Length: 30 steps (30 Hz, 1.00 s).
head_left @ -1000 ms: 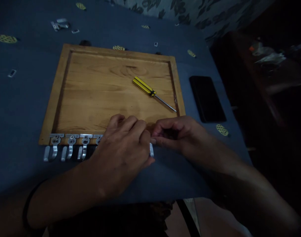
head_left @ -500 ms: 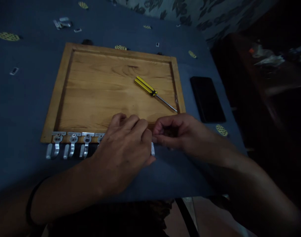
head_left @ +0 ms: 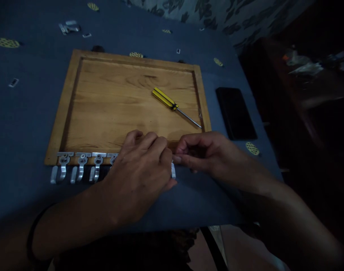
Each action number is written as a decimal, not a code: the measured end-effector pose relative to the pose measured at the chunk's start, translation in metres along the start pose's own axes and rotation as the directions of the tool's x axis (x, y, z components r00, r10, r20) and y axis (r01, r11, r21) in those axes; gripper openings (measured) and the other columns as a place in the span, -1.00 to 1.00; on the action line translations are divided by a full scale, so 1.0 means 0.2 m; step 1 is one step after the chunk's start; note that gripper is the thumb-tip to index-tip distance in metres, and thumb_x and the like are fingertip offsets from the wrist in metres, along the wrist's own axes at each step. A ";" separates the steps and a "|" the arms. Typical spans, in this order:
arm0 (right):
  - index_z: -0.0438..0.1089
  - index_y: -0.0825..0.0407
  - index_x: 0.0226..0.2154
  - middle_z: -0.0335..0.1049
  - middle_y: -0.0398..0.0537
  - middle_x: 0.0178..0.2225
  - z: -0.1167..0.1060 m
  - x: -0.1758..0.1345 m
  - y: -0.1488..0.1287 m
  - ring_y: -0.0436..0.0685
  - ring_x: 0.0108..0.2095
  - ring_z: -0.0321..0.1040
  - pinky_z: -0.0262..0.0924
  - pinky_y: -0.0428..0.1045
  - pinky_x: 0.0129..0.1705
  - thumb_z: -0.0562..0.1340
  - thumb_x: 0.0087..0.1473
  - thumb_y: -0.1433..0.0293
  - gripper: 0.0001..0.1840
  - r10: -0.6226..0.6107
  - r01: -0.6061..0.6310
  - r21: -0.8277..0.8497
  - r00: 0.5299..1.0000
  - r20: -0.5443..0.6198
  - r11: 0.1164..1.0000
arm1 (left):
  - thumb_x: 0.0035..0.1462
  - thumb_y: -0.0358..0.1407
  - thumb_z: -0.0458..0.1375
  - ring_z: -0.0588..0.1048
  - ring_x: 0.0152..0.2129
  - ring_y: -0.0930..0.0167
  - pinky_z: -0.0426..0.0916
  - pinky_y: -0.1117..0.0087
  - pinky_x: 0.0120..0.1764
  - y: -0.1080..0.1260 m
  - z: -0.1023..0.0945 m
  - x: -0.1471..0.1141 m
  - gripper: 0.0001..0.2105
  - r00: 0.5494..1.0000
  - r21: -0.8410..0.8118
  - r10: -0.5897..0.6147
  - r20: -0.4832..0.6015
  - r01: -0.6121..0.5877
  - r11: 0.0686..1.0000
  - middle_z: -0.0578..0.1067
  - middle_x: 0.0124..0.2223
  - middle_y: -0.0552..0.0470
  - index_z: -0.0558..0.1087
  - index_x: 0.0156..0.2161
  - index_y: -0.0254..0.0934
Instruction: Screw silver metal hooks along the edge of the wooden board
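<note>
Four silver metal hooks (head_left: 82, 160) sit in a row along the near rail of a framed wooden board (head_left: 126, 57), beginning near its left corner; the fourth is partly covered by the left hand (head_left: 143, 163). Each is fixed across the rail, its curved end reaching past the edge toward the person.

Farther right, one bright metal end (head_left: 173, 171), probably another hook, shows at the right side of the left hand. Its visible length also runs toward the person, roughly in line with the others, while the rest is covered. The left hand is the nearer one: its fingers curl over the rail, with the thumb just below the metal. Whether it grips the piece or only steadies it, one cannot tell.

The key relation is at the upper part of this piece. The right hand (head_left: 207, 150) comes in from the right, thumb and index finger pinched together just beside the left knuckles, so the metal end lies below and slightly to the left of that pinch. Anything small between those fingertips is hidden.

A yellow-and-black screwdriver (head_left: 164, 98) lies on the board beyond both hands, its long axis slanting from the handle at far left to the tip beside the right rail. The right hand is nearer to that tip.
</note>
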State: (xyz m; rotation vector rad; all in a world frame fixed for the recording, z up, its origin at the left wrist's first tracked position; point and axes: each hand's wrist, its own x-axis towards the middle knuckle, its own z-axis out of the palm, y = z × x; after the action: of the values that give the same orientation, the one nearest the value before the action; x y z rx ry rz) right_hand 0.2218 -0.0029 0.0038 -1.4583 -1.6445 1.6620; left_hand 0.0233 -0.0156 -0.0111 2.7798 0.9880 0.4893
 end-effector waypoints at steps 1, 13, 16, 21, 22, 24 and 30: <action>0.42 0.05 -0.48 0.30 -0.23 -0.58 0.01 -0.02 0.00 -0.09 -0.56 0.20 0.14 -0.14 -0.52 0.42 0.04 0.11 -0.63 -0.008 0.008 -0.006 0.999 -0.037 1.000 | 0.14 -0.18 0.33 0.46 -0.24 0.19 0.32 0.08 -0.13 0.00 0.00 0.00 -0.73 1.000 -0.001 0.001 0.003 -0.001 1.000 0.46 -0.28 -0.03 0.47 -0.25 -0.38; 0.44 -0.04 0.05 0.45 -0.03 -0.21 0.17 -0.23 0.29 0.04 -0.26 0.48 0.42 -0.05 -0.30 0.24 0.20 0.60 -0.60 -0.702 0.368 -0.733 0.682 -0.205 0.572 | 0.14 -0.16 0.33 0.47 -0.25 0.17 0.28 0.08 -0.11 0.00 0.01 0.00 -0.73 1.000 0.024 0.006 -0.020 -0.005 1.000 0.46 -0.29 -0.04 0.46 -0.29 -0.36; 0.42 0.01 0.08 0.45 -0.01 -0.19 0.17 -0.23 0.33 0.05 -0.22 0.48 0.45 -0.05 -0.26 0.25 0.20 0.60 -0.58 -0.743 0.369 -0.786 0.650 -0.163 0.495 | 0.12 -0.16 0.35 0.47 -0.25 0.16 0.28 0.08 -0.14 0.00 0.01 0.00 -0.73 1.000 0.016 0.005 -0.019 -0.004 1.000 0.47 -0.29 -0.05 0.47 -0.29 -0.36; 0.43 0.08 0.01 0.47 0.02 -0.23 0.16 -0.21 0.32 0.06 -0.24 0.47 0.42 -0.07 -0.30 0.26 0.22 0.55 -0.70 -0.777 0.367 -0.847 0.624 -0.082 0.384 | 0.14 -0.18 0.34 0.47 -0.25 0.17 0.27 0.08 -0.11 0.00 0.00 0.00 -0.74 1.000 0.006 0.007 -0.018 -0.007 1.000 0.47 -0.28 -0.04 0.48 -0.27 -0.37; 0.43 0.07 0.00 0.47 0.02 -0.23 0.16 -0.21 0.32 0.06 -0.24 0.47 0.42 -0.07 -0.30 0.26 0.22 0.54 -0.71 -0.777 0.360 -0.853 0.625 -0.079 0.377 | 0.14 -0.18 0.34 0.47 -0.25 0.17 0.27 0.09 -0.12 0.00 0.01 0.00 -0.74 1.000 0.008 0.010 -0.018 -0.010 1.000 0.47 -0.28 -0.04 0.48 -0.27 -0.37; 0.43 0.06 -0.01 0.47 0.02 -0.25 0.16 -0.21 0.32 0.06 -0.26 0.46 0.40 -0.07 -0.32 0.26 0.22 0.54 -0.72 -0.777 0.348 -0.865 0.625 -0.073 0.362 | 0.15 -0.18 0.34 0.46 -0.24 0.16 0.27 0.09 -0.12 0.00 0.01 0.00 -0.74 1.000 0.009 0.012 -0.016 -0.012 1.000 0.47 -0.27 -0.05 0.48 -0.26 -0.37; 0.43 0.03 -0.05 0.46 -0.07 -0.29 0.17 -0.20 0.32 0.01 -0.30 0.43 0.35 -0.10 -0.32 0.24 0.26 0.50 -0.79 -0.777 0.332 -0.873 0.625 -0.080 0.357 | 0.16 -0.12 0.33 0.45 -0.20 0.14 0.28 0.06 -0.09 0.00 -0.01 0.00 -0.69 1.000 0.008 -0.002 0.017 0.002 1.000 0.49 -0.23 -0.07 0.48 -0.22 -0.38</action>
State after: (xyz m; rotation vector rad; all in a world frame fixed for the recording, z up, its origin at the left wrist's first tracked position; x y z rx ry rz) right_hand 0.2331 -0.0678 -0.0447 -1.1660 -2.3038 0.0181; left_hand 0.0224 -0.0161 -0.0101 2.7849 0.9909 0.4614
